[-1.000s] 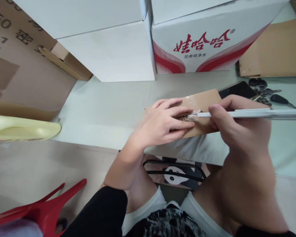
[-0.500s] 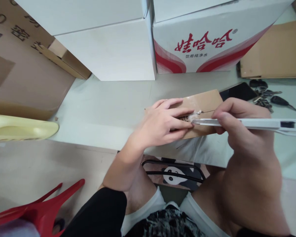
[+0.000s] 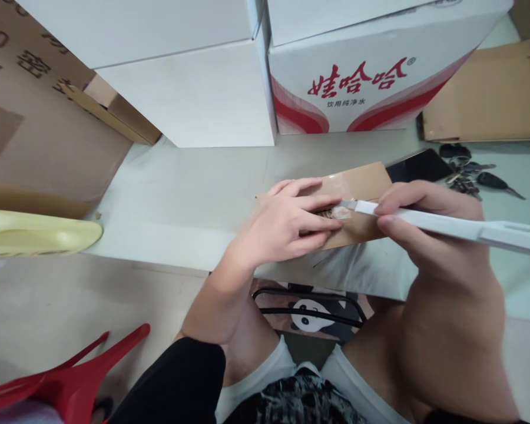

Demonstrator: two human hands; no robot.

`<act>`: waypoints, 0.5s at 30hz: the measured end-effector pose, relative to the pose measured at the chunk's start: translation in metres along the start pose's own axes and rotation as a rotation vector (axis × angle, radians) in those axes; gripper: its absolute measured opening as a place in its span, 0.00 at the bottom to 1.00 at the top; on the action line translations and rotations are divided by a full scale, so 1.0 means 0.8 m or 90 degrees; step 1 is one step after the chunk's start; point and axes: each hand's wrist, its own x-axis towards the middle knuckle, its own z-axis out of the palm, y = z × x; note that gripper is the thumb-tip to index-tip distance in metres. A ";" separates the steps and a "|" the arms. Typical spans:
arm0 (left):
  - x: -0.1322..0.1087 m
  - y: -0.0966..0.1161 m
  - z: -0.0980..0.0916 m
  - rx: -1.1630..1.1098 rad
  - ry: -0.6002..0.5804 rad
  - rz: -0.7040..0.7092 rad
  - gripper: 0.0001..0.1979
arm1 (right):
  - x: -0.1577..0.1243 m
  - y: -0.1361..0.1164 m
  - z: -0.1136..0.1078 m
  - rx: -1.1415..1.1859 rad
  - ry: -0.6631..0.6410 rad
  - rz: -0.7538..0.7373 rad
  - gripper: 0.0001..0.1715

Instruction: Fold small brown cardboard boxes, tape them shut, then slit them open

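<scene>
A small brown cardboard box, sealed with clear tape, lies on the pale table near its front edge. My left hand lies flat on the box's left part, fingers stretched out and pressing it down. My right hand is closed round a white utility knife. The knife's blade tip touches the taped seam on top of the box, right beside my left fingertips. The seam looks torn where the blade meets it.
A white carton with red characters and plain white boxes stand behind. Brown cardboard lies at the right, larger brown boxes at the left. A dark phone and keys lie beside the box. A red stool stands lower left.
The knife handle has tilted lower at the right while the blade tip stays on the seam. My left hand keeps pressing the box.
</scene>
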 end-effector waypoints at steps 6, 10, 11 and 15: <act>0.000 0.000 -0.001 -0.008 -0.005 -0.011 0.14 | 0.002 -0.002 0.011 -0.047 0.109 0.062 0.09; 0.000 0.001 0.000 -0.010 -0.005 -0.016 0.14 | 0.005 -0.004 0.022 -0.114 0.157 0.090 0.15; 0.000 0.001 -0.001 -0.011 -0.004 -0.016 0.15 | 0.005 -0.004 0.024 -0.132 0.166 0.092 0.16; 0.000 0.003 -0.002 -0.011 -0.010 -0.022 0.15 | 0.005 -0.003 0.030 -0.185 0.176 0.075 0.16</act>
